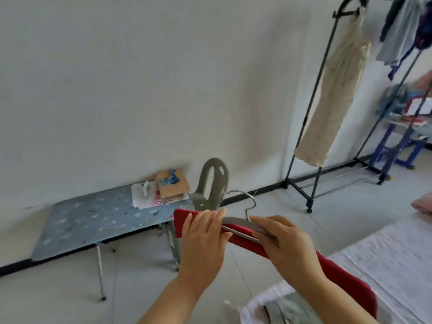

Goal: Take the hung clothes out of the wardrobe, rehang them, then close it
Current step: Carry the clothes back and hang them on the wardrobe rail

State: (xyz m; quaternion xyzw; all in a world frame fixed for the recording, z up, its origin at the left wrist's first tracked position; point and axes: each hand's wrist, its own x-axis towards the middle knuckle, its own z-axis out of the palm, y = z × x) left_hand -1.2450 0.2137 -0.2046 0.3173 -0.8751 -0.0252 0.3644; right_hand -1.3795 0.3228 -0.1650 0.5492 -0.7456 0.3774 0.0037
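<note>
Both hands, left hand (203, 239) and right hand (284, 244), fingers clamped on hanger (243, 222), spreading red garment (254, 246) over its bar for rehanging

A lived-in bedroom at home.
A clothes rack (327, 108) stood by the wall, a bed (385, 265) near it, a low table (93, 220) beside.

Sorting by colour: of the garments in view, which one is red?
The red garment, folded over the hanger held in both hands; the cream dress and grey clothes hang on the rack.
</note>
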